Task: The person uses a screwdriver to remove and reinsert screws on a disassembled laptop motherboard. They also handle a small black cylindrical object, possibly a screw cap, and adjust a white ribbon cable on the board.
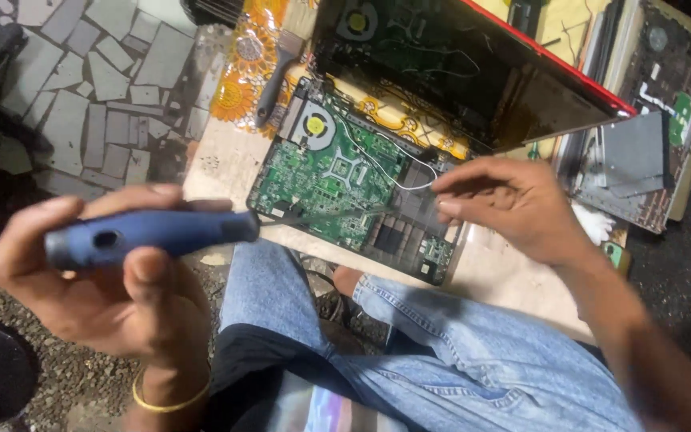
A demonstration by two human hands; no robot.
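Two bare hands work over a green laptop circuit board [337, 180] with a round cooling fan, which lies flat near the front edge of the pale tabletop [217, 164]. The left hand [113, 272], off the tabletop's front-left corner, has its fingers [149, 268] clenched round a blue-handled screwdriver [149, 232]; the handle looks rigid and thick enough for a firm grip, and its thin dark shaft reaches toward the board's near edge. The right hand [505, 204] hovers over the board's right end, fingers [453, 196] pinched close together by a thin white wire [393, 172]; whether they actually grip the wire cannot be told. The board is judged light, stiff and fragile, best held by its bare edges rather than by its components; the wire is limp and easily torn. Behind the board, an opened red-edged laptop shell [473, 72] stands tilted, holding a fan and loose wiring inside. A grey-handled brush [273, 80] lies at the tabletop's back-left, on an orange flowered cloth [241, 88]. Further dismantled laptop parts [649, 152] are stacked at the right edge.
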